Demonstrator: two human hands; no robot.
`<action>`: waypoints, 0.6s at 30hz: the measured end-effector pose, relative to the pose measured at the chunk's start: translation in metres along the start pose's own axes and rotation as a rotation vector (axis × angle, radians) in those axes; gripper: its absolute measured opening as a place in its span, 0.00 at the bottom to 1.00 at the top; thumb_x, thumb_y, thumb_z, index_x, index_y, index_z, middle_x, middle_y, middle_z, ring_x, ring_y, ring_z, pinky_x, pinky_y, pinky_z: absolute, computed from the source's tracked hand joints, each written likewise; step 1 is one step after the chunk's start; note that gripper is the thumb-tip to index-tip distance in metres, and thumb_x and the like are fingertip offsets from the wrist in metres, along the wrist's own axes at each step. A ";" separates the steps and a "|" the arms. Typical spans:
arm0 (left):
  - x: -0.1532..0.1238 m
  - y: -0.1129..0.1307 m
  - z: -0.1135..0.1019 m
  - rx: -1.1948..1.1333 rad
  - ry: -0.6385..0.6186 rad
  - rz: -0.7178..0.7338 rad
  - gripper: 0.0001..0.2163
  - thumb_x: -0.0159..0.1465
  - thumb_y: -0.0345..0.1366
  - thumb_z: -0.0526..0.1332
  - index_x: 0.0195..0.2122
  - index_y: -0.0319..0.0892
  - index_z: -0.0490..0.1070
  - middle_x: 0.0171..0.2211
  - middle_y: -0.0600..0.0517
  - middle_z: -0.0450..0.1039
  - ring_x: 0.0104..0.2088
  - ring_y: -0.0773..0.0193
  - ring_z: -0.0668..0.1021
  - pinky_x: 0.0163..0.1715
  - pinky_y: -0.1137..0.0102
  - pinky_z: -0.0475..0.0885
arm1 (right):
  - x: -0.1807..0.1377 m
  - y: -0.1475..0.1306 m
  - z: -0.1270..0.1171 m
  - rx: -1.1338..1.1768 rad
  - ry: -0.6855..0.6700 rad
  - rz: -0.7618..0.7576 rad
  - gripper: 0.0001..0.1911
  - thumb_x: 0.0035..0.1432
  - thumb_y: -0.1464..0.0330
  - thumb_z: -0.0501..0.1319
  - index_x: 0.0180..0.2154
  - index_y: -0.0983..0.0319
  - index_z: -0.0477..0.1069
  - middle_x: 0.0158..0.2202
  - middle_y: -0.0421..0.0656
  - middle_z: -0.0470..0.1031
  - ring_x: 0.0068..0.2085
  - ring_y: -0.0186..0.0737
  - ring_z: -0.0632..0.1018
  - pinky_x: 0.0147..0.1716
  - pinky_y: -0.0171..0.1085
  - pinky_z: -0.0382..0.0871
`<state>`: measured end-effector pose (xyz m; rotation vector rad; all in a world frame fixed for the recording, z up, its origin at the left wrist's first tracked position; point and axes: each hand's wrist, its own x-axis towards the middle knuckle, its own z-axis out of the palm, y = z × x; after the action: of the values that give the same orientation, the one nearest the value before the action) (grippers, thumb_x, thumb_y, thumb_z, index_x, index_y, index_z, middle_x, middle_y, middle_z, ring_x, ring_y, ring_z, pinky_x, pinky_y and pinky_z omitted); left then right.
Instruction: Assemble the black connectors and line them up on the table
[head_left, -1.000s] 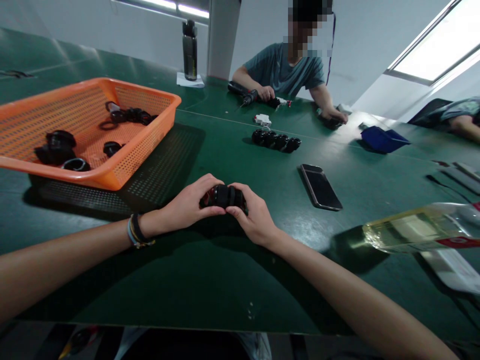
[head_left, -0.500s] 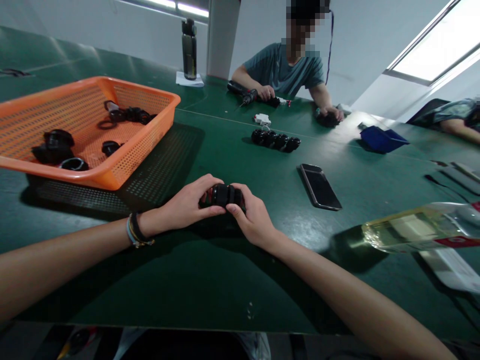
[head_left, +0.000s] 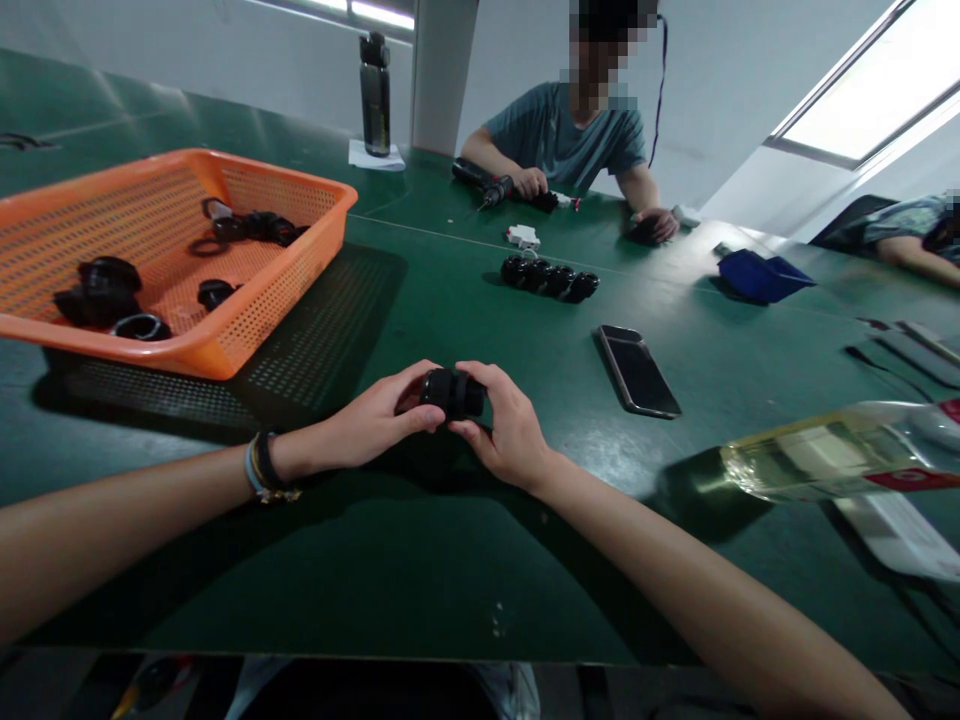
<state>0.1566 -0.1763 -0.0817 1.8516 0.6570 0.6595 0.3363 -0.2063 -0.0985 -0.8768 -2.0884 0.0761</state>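
Between my hands is a black cylindrical plastic part (head_left: 454, 393) with a wider collar and a narrower right end, just above the green table. My left hand (head_left: 382, 415) wraps its fingers and thumb around the wider left end. At the other end, my right hand (head_left: 510, 425) has its fingertips on the top edge and its thumb at the lower edge, with a gap between palm and part. Left of my hands stands an orange perforated basket (head_left: 285, 300), holding several black plastic parts (head_left: 105, 290). A row of black round parts (head_left: 550, 278) lies beyond my hands.
A phone (head_left: 638, 370) and a bottle of yellowish liquid (head_left: 832, 450) are on the right. Further back are a blue tray (head_left: 763, 277), a white part (head_left: 523, 237), a drill (head_left: 484, 183) and a dark flask (head_left: 376, 95). A co-worker (head_left: 562, 130) sits opposite.
My right hand has loosened and drawn back slightly from the part's end, baring more of it. My left thumb has shifted left along the part. The view has moved slightly.
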 end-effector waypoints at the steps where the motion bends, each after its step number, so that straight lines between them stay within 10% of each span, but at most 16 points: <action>1: 0.000 0.001 0.000 0.005 0.000 0.001 0.18 0.58 0.46 0.55 0.41 0.37 0.61 0.36 0.50 0.66 0.36 0.64 0.70 0.36 0.71 0.67 | 0.000 0.000 0.000 -0.001 0.000 -0.008 0.19 0.60 0.58 0.49 0.49 0.61 0.54 0.41 0.48 0.70 0.38 0.40 0.72 0.37 0.41 0.70; 18: -0.009 0.001 0.011 0.117 0.127 0.096 0.18 0.59 0.48 0.55 0.44 0.39 0.61 0.38 0.50 0.65 0.37 0.63 0.69 0.38 0.70 0.67 | -0.004 -0.020 0.002 0.149 0.049 0.220 0.19 0.59 0.54 0.47 0.45 0.60 0.56 0.40 0.46 0.68 0.40 0.40 0.73 0.37 0.42 0.70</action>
<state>0.1584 -0.1896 -0.0853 1.9705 0.7053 0.8226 0.3250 -0.2232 -0.0956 -1.0031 -1.9071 0.3203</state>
